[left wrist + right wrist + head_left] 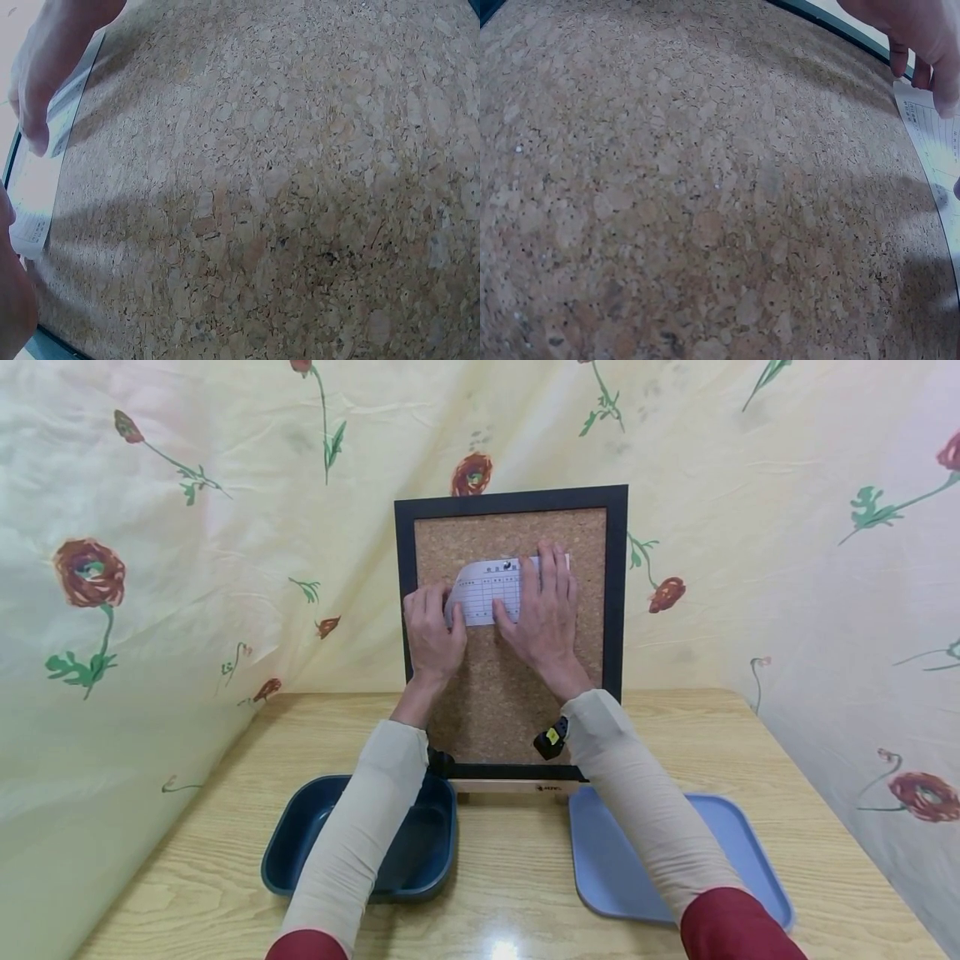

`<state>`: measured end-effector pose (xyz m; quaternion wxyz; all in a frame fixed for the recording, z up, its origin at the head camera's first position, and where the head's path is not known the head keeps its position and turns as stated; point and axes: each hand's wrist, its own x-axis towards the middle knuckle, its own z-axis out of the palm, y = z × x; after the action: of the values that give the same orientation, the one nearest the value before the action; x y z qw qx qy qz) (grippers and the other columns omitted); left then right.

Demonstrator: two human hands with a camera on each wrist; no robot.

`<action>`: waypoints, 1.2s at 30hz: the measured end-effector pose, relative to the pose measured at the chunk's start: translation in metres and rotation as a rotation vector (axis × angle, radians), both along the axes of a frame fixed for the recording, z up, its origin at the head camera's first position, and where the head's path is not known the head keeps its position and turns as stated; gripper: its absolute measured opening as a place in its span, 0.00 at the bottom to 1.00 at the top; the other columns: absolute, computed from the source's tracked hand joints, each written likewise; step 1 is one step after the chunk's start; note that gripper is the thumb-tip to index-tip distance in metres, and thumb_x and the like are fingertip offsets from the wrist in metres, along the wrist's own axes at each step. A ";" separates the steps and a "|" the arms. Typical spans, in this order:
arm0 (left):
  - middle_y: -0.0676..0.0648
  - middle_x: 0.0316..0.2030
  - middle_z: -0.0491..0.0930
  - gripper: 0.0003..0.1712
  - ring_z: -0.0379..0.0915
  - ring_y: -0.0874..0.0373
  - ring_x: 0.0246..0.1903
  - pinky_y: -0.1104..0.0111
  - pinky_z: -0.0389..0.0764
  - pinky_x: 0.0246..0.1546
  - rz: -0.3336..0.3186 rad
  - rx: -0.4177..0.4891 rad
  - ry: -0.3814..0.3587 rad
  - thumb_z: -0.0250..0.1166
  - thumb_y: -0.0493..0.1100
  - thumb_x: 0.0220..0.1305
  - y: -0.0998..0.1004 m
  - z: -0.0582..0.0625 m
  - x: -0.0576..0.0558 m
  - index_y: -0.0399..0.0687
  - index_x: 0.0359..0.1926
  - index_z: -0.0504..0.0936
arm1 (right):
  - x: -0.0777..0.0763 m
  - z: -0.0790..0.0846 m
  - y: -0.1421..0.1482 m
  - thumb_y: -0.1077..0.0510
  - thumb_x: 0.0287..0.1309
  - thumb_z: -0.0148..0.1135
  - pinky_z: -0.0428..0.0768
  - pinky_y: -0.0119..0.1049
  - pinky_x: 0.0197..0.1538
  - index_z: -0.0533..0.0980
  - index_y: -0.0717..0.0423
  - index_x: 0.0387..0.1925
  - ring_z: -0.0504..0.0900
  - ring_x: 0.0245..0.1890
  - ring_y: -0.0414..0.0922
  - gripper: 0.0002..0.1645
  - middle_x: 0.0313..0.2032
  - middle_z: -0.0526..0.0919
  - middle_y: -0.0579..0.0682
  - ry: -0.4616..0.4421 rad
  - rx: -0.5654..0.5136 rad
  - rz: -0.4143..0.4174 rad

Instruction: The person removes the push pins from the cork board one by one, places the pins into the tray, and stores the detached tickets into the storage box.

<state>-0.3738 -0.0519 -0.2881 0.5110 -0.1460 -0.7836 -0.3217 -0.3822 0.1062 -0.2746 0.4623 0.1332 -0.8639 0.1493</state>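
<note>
A white printed form point(480, 592) with a ruled grid lies against a black-framed cork board point(495, 710). My left hand point(435, 633) pinches the form's left edge, the thumb in front and fingers behind. That side bends away from the cork, as the right wrist view also shows, with the left thumb point(946, 94) over the paper. My right hand point(547, 620) presses the form's right part to the board, fingers pointing up and nearly straight; it covers much of that half. In the left wrist view, the lower edge of the form point(37, 202) runs beside the cork.
The board stands upright on a wooden base strip point(517, 787) on the table point(517, 877). A dark blue bin point(300, 827) sits under my left forearm. Beneath the right forearm lies a light blue tray point(731, 835). A flowered cloth point(247, 543) hangs behind and along the sides.
</note>
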 end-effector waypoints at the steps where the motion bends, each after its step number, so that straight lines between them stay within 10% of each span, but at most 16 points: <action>1: 0.38 0.43 0.81 0.11 0.73 0.44 0.48 0.57 0.72 0.52 -0.005 0.004 -0.003 0.60 0.38 0.68 0.000 0.000 0.000 0.35 0.47 0.79 | 0.000 0.000 0.000 0.40 0.65 0.56 0.57 0.57 0.74 0.64 0.63 0.67 0.54 0.77 0.61 0.40 0.75 0.58 0.65 0.000 0.000 0.000; 36: 0.36 0.37 0.85 0.14 0.83 0.48 0.34 0.60 0.83 0.35 -0.159 0.157 -0.082 0.59 0.38 0.72 0.004 0.003 0.003 0.34 0.53 0.76 | 0.001 0.000 -0.002 0.41 0.64 0.57 0.56 0.57 0.75 0.65 0.63 0.66 0.55 0.77 0.61 0.39 0.75 0.59 0.64 0.005 -0.029 0.005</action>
<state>-0.3710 -0.0483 -0.2850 0.4613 -0.1539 -0.7622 -0.4273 -0.3815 0.1042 -0.2749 0.4660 0.1293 -0.8600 0.1626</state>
